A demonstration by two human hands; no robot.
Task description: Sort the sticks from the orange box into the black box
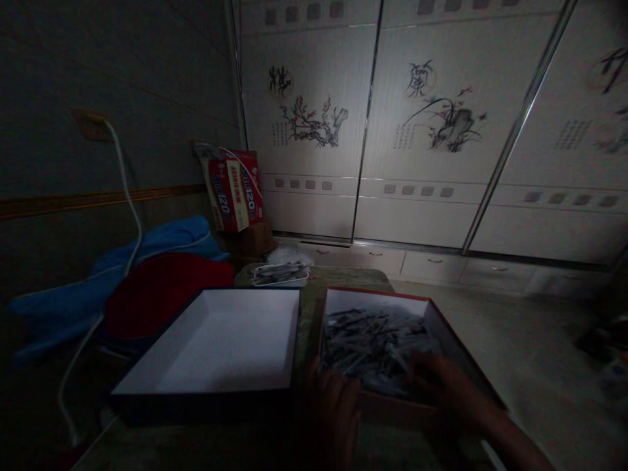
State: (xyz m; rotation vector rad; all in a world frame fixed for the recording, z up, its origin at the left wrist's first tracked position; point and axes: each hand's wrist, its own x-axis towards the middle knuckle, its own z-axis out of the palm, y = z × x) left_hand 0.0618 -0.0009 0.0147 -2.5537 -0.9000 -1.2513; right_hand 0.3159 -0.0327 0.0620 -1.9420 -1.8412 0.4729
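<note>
The right hand (444,383) reaches into the red-rimmed box (383,300) on the right side of the tabletop (350,277), its bent fingers down at the near right part of a loose pile of slender, dark and greyish pieces (367,340); it is too dim to tell whether they pinch any of them. The pile spreads over most of that box's floor, within its pale inner walls. The left hand (336,405) is at the near left corner of the same box, fingers side by side and curved at the rim; whether they grip the wall or only rest there cannot be told. Just left of this box, with a narrow strip of tabletop between, lies a dark-sided open box (230,347), its white floor and walls in view. Near the far left corner of the tabletop stands a shallow white tray (289,283) heaped with slender pieces (284,269). Beyond the tabletop's left edge are a red cloth (164,294) and a blue cloth (161,239), with a white cable (130,190) running down across them. Past the far edge, a red carton (235,190) sits on a brown cardboard box (255,239), beside patterned sliding doors (314,59).
</note>
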